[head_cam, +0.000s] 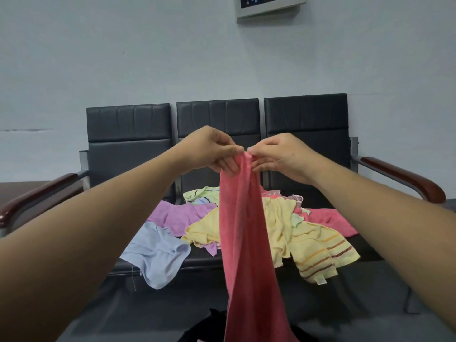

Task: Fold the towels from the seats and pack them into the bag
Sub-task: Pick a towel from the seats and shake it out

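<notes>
Left hand [212,151] and right hand [278,156] side by side, both pinching top edge of red towel [244,243], which hangs straight down below them. Behind and below the hands, loose towel pile [278,225] on black seats [219,124]: yellow, purple, light blue, pink.

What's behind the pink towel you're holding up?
Behind the pink towel lies the pile on the seats: a yellow towel shows on either side, a purple towel further left. The pile's middle is covered, so what lies there cannot be seen.
</notes>
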